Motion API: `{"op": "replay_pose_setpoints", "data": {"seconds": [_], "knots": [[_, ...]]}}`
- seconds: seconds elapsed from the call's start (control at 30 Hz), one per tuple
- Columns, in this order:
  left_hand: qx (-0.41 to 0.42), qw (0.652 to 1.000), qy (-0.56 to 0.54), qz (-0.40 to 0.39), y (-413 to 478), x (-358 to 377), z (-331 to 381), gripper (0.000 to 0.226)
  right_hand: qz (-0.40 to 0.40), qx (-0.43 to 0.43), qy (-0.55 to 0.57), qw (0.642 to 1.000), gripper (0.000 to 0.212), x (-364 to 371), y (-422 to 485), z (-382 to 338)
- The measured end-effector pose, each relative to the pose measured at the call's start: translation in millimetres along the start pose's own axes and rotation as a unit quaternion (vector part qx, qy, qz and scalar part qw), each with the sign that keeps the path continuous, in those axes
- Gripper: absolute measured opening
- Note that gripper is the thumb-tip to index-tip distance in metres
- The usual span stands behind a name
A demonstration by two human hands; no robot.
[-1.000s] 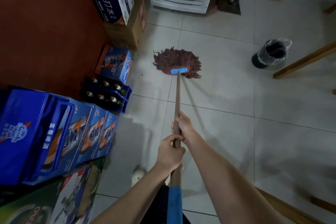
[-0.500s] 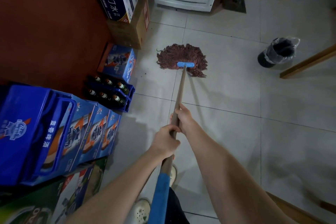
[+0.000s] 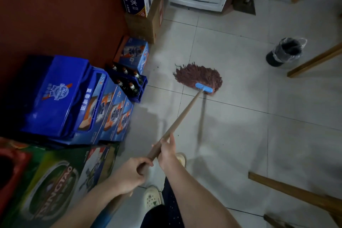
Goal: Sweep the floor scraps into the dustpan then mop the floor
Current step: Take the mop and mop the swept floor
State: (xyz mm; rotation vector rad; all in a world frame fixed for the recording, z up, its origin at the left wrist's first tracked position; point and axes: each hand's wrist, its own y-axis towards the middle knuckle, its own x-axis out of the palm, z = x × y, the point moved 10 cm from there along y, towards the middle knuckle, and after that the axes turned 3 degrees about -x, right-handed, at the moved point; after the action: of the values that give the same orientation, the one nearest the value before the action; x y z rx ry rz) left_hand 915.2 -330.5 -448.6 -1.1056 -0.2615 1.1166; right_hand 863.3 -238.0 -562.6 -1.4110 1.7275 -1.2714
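Along a wall of stacked blue beer cartons, a mop is held with both hands over a pale tiled floor. Its wooden handle is gripped low down by the left hand, fingers curled fully round it, while the right hand is wrapped round the shaft just beside it, on the side nearer the mop's end. The mopping half of the task is judged to be in hand: no dustpan or broom is seen, and the head is laid flat on the tiles, near an open crate of bottles and well apart from a lined bin at the right. A few dark specks can be made out on the tiles between the head and the cartons, so a pass toward that edge is likely to be called for next, with the handle swung leftward, pressed down, and the strings drawn close along the crate without it being knocked. The head is shown as a thick fan of reddish-brown strings, spread away from a bright blue clamp where the handle is joined; the strings look limp and matted, as damp yarn would. Whether the tiles are wet cannot be told in the dim light.
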Motion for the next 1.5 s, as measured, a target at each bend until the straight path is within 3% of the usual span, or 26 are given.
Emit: {"op": "replay_pose_setpoints", "data": {"seconds": [0.17, 0.37, 0.63, 0.8, 0.97, 1.2, 1.5], "knots": [[-0.004, 0.999, 0.029, -0.020, 5.5, 15.9, -7.0, 0.046, 0.014, 0.000, 0.028, 1.000, 0.058, -22.0, -7.3, 6.3], [0.008, 0.999, 0.035, -0.023, 56.4, 21.8, 49.1, 0.045, 0.019, -0.005, 0.039, 0.999, 0.058, -42.1, 32.9, -53.6], [0.042, 0.999, -0.006, -0.018, 182.4, 24.8, 222.2, 0.043, 0.026, -0.036, 0.032, 0.998, 0.057, -93.3, 130.8, -241.9], [0.063, 0.998, 0.026, -0.017, 260.2, 17.9, 356.4, 0.042, 0.040, -0.055, 0.027, 0.997, 0.054, -127.8, 190.3, -379.4], [0.067, 0.996, 0.063, -0.022, 307.6, 7.2, 429.1, 0.044, 0.044, -0.045, 0.053, 0.997, 0.058, -138.8, 223.2, -456.5], [0.045, 0.998, 0.050, -0.019, 300.0, -1.4, 408.0, 0.050, 0.038, -0.010, 0.030, 0.999, 0.061, -125.7, 214.1, -446.0], [0.043, 0.998, 0.053, -0.002, 219.1, -19.4, 302.0, 0.046, -0.019, 0.028, 0.015, 0.999, 0.060, -78.0, 142.2, -343.0]]}}
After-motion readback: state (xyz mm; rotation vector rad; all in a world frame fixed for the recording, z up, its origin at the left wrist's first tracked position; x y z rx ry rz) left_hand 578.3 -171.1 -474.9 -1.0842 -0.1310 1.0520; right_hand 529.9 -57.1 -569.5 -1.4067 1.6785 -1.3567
